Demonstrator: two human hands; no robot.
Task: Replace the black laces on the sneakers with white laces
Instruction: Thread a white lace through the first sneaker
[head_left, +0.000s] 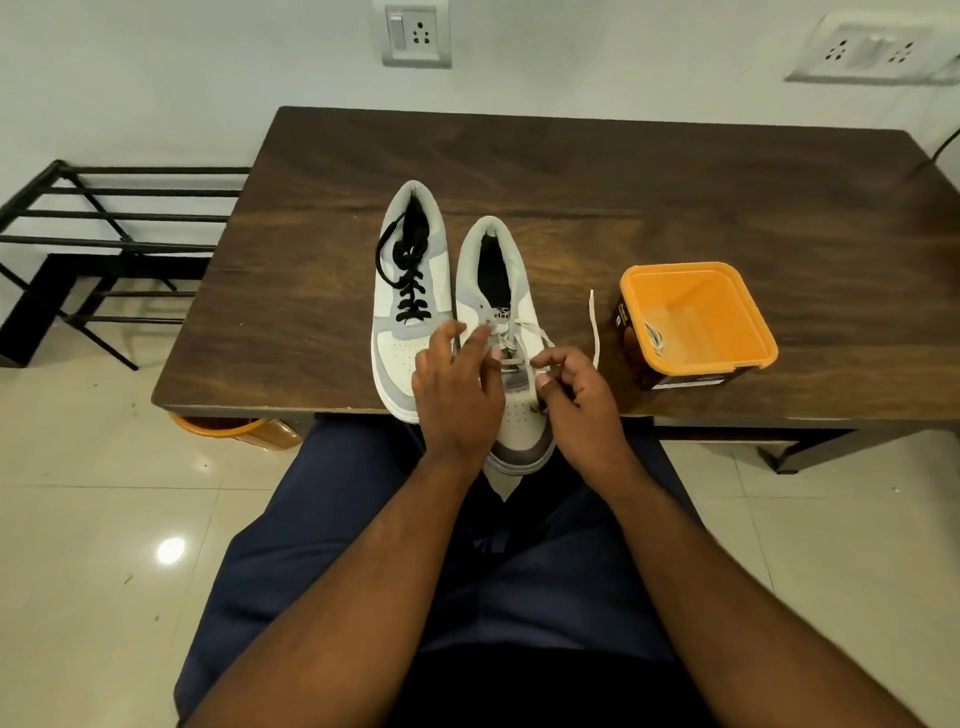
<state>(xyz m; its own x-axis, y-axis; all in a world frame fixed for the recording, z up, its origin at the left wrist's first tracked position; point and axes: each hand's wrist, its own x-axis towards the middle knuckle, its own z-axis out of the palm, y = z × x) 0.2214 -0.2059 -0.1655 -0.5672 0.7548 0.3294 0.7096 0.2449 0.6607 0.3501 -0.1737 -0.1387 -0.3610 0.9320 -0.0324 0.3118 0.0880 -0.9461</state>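
Two grey-and-white sneakers lie side by side at frame centre on a dark wood table, toes toward the near edge. Left sneaker keeps its black lace. Right sneaker, toe past the table edge, partly threaded with a white lace; one loose end trails right. Left hand over the lower eyelets, fingers spread and relaxed, fingertips on the lacing. Right hand pinches the white lace. Orange tub at right holds another white lace.
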